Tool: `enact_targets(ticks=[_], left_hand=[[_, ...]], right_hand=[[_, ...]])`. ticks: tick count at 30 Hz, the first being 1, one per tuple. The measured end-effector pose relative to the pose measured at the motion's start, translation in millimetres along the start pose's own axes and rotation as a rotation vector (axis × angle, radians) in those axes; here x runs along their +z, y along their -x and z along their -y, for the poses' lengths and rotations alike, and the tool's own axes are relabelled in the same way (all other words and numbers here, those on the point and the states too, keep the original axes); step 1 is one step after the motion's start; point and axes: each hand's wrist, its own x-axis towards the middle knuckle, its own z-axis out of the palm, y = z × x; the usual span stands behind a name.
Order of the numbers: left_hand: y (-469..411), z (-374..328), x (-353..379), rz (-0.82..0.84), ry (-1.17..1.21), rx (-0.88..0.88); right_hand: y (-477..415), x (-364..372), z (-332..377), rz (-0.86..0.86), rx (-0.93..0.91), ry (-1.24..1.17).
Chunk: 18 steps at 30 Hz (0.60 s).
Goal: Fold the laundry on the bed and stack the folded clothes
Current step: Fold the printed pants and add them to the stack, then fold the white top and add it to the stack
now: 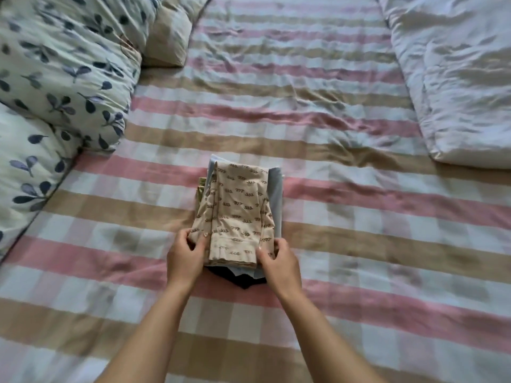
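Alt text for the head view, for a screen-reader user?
The left hand and right hand hold the near end of a folded beige patterned garment atop a small stack of folded clothes on a checked bedsheet. Leaf-print pillows lie at left, a white quilt at right.

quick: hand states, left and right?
Left hand: holding the beige folded cloth, near left corner.
Right hand: holding the same cloth, near right corner.

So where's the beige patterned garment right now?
In the head view the beige patterned garment lies folded on a pale blue piece, in the middle of the striped bed; the left hand and right hand grip its near corners.
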Motion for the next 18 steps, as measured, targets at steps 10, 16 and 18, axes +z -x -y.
enact_targets(ticks=[10, 16, 18], left_hand=[[166, -62, 44, 0.417, 0.094, -0.073], [257, -181, 144, 0.657, -0.025, 0.323], [285, -206, 177, 0.685, -0.106, 0.456]], right_hand=[[107, -138, -73, -0.13, 0.128, -0.184], [144, -282, -116, -0.332, 0.154, -0.082], [152, -329, -132, -0.374, 0.142, 0.054]])
